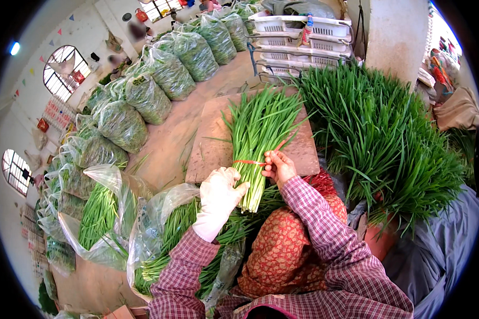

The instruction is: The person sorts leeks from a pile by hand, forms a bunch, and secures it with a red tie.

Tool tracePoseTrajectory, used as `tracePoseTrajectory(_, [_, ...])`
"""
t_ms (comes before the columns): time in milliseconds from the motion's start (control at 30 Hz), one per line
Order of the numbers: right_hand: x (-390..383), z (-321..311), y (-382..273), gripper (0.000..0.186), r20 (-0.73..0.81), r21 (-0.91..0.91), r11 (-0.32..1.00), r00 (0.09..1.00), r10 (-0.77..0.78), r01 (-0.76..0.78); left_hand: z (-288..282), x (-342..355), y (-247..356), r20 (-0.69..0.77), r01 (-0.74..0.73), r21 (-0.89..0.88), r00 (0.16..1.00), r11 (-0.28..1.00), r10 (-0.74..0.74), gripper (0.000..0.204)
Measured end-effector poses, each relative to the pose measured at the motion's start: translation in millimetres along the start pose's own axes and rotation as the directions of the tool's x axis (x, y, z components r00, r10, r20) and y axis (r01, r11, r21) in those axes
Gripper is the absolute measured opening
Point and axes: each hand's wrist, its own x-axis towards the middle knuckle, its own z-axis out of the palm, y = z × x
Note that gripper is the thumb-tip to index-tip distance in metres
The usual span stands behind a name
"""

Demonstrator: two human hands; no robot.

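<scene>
A bunch of green chives [263, 122] lies on a brown board [210, 135], its leaf tips pointing away and its pale cut ends toward me. Round its lower stalks runs a red tie [245, 161]. My left hand [220, 194], in a whitish glove, grips the bunch from the left near the pale ends; part of its grip is hidden. On the right side, my bare right hand [280, 166] pinches the red tie, whose loose end sticks up past the fingers.
A big heap of loose chives [378, 138] stands to the right. Open plastic bags of chives [98, 212] are at my left, with filled clear bags [170, 72] lined up beyond. Stacked white crates [303, 42] stand behind the board. Red ties [320, 182] lie by my knee.
</scene>
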Motion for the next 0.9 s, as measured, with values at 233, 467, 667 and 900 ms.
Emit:
tracePoseTrajectory(233, [0,6,0,0.015,-0.011,-0.003,1.0,1.0,0.013,-0.013,4,-1,-13,-0.065,0.034,-0.281,0.996,0.959,-0.054,0.014])
tracePoseTrajectory(467, [0,6,-1,0.015,-0.008,-0.007,1.0,1.0,-0.006,0.006,-40,-34,-13,0.29,0.309,-0.94,0.948,0.148,-0.134,0.01])
tracePoseTrajectory(667, [-1,9,1,0.015,-0.005,0.007,1.0,1.0,-0.003,0.003,-58,-52,-39,0.166,0.163,-0.977,0.986,-0.134,-0.014,0.014])
tracePoseTrajectory(900, [1,8,-2,0.015,-0.014,0.005,1.0,1.0,-0.017,0.017,-94,-85,-54,0.448,0.17,-0.753,0.84,0.636,0.306,0.02])
